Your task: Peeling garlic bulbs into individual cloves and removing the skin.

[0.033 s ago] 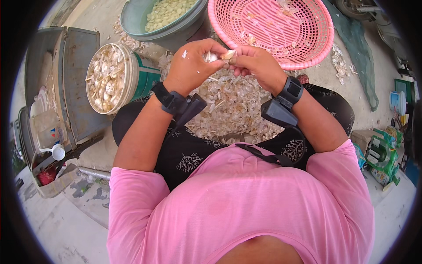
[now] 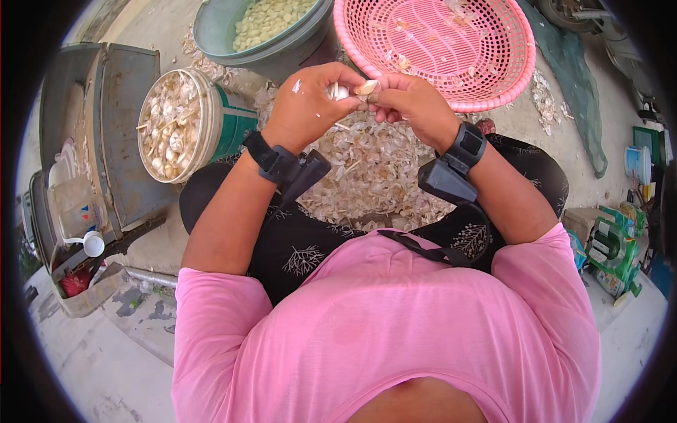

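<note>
Above a heap of garlic skins (image 2: pixel 381 169), my two hands meet at the fingertips. My left hand (image 2: pixel 307 106) is closed around white garlic cloves (image 2: pixel 338 92), which show between its thumb and curled fingers. My right hand (image 2: pixel 416 104) pinches a single garlic clove (image 2: pixel 367 87) with some brownish skin on it, right beside my left thumb. A small dark bit shows below that clove, too small to make out. Flakes of skin stick to the back of my left hand.
A white-and-green bucket (image 2: pixel 236 123) of garlic stands left, tilted toward me. Behind it a grey-green tub (image 2: pixel 211 35) holds peeled cloves in water. A pink basket (image 2: pixel 520 77) with scattered skins lies far right, beside green netting (image 2: pixel 582 92). A metal cabinet (image 2: pixel 130 134) stands far left.
</note>
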A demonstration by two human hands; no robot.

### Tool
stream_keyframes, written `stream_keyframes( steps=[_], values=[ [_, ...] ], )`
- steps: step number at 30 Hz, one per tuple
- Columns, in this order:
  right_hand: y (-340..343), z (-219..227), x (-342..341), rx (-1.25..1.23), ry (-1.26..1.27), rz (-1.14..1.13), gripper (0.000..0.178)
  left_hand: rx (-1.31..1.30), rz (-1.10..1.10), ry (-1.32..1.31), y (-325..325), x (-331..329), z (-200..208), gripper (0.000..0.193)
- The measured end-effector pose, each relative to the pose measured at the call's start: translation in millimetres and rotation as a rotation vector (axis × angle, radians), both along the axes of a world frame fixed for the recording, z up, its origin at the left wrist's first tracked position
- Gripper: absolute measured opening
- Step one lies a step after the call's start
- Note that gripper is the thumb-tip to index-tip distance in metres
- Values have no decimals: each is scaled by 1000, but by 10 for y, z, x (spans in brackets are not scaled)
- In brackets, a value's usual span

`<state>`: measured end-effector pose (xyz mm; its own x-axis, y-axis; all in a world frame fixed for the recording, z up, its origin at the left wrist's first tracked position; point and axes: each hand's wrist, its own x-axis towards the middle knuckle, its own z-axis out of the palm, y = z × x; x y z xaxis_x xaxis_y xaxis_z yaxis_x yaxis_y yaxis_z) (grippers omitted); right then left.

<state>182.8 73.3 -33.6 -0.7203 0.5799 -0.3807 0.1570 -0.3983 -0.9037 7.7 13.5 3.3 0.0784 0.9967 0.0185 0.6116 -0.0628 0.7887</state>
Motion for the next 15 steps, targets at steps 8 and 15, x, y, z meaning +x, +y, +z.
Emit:
stream_keyframes(
  steps=[8, 15],
  values=[
    [-51, 17, -22, -127, 101, -73, 16, 66, -18, 44, 0, -1, -28, 20],
    [-68, -56, -46, -65, 60, -45, 19, 157, -53, 156, -20, 15, -43, 19]
  ],
)
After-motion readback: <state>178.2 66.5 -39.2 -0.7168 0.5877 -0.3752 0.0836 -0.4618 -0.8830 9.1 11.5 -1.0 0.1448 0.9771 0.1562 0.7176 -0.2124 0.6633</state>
